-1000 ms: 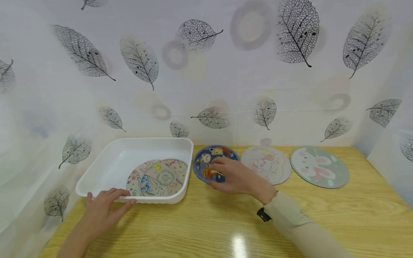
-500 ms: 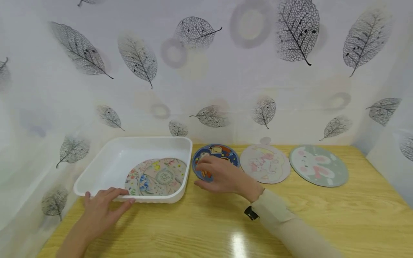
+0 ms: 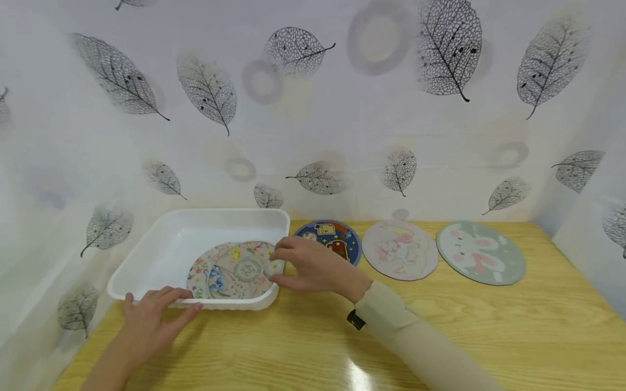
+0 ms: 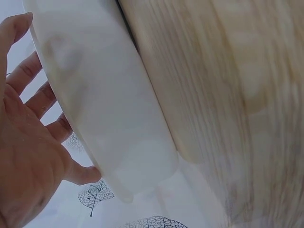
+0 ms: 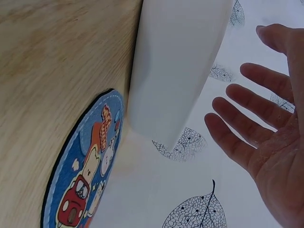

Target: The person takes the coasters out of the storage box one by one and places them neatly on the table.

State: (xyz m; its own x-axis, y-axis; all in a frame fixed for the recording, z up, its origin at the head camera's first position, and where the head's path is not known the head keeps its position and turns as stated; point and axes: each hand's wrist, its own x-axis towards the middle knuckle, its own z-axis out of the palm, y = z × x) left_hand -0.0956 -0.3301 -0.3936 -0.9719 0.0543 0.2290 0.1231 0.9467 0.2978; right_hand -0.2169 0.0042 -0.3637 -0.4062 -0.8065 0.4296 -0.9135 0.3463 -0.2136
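Observation:
My left hand [image 3: 154, 320] rests on the front rim of a white plastic tray [image 3: 146, 239], fingers loosely spread along the edge. The left wrist view shows the fingertips at the rim of the tray's outer wall [image 4: 109, 95]. Two overlapping round floral mats [image 3: 230, 271] lie inside, toward the right. Above the tray's right rim hovers my right hand [image 3: 313, 266], holding nothing. In the right wrist view that hand [image 5: 270, 123] has its fingers apart, beside the tray wall [image 5: 175, 61]. Partly hidden behind it is a dark blue cartoon mat [image 3: 337, 239].
A pale pink round mat [image 3: 401, 250] and a grey-green rabbit mat [image 3: 481, 252] lie in a row right of the blue one. They rest on a wooden table [image 3: 440, 320]. A leaf-patterned curtain [image 3: 362, 136] hangs right behind.
My right hand has moved left, from over the blue mat to the tray's right rim, uncovering part of that mat. My left hand keeps its place on the tray; the mats lie where they were.

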